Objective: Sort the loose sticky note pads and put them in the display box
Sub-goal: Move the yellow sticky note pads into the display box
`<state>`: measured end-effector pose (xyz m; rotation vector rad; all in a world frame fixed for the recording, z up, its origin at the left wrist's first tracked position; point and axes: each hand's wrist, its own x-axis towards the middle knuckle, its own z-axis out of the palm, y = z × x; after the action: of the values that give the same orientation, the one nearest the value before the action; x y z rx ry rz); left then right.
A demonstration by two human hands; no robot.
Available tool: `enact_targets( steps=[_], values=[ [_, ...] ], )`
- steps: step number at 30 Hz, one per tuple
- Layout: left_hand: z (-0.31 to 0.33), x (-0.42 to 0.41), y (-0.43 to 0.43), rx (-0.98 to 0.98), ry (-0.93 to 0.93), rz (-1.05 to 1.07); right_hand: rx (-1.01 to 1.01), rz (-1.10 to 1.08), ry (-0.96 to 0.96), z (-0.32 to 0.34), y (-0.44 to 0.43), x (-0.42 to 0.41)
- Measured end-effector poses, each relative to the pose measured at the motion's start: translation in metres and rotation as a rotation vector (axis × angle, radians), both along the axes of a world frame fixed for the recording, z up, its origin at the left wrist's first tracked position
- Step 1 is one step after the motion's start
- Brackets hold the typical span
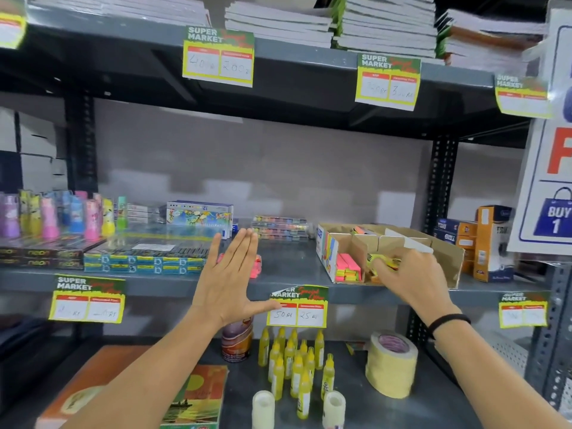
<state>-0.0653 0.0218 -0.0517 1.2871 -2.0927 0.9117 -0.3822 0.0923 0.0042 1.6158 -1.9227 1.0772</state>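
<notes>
A cardboard display box (445, 258) with dividers sits on the middle shelf at the right. Pink and orange sticky note pads (348, 269) fill its front left slot. My right hand (411, 278) reaches into the box front, fingers closed on a yellow sticky note pad (383, 261). Loose pink sticky note pads (255, 266) lie on the shelf, partly hidden behind my left hand (229, 280). That hand is flat and empty, fingers straight, in front of the shelf edge.
Pencil boxes (145, 258) and coloured bottles (62, 216) crowd the shelf's left. Orange cartons (489, 243) stand right of the display box. Below are yellow glue bottles (294, 363), a tape roll (391, 363) and notebooks (195, 397). Price tags (297, 306) hang from the shelf edge.
</notes>
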Motion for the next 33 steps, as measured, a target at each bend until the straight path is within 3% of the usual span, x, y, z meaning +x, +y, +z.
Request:
enact_targets(
  steps=[5, 11, 22, 28, 33],
  values=[
    [0.005, 0.021, 0.0, 0.024, 0.003, 0.051, -0.222, 0.03, 0.053, 0.016, 0.009, 0.025],
    [0.003, 0.067, 0.004, 0.057, 0.043, 0.158, -0.28, 0.106, 0.104, 0.03, 0.001, 0.097],
    [0.002, 0.127, 0.008, 0.02, 0.085, 0.231, 0.064, 0.309, 0.109, -0.01, -0.047, 0.225],
    [-0.007, 0.138, 0.004, 0.022, 0.082, 0.236, 0.161, 0.214, 0.168, -0.024, -0.06, 0.242],
    [-0.009, 0.139, -0.001, -0.002, 0.078, 0.232, 0.233, 0.176, 0.093, -0.018, -0.061, 0.238]
  ],
)
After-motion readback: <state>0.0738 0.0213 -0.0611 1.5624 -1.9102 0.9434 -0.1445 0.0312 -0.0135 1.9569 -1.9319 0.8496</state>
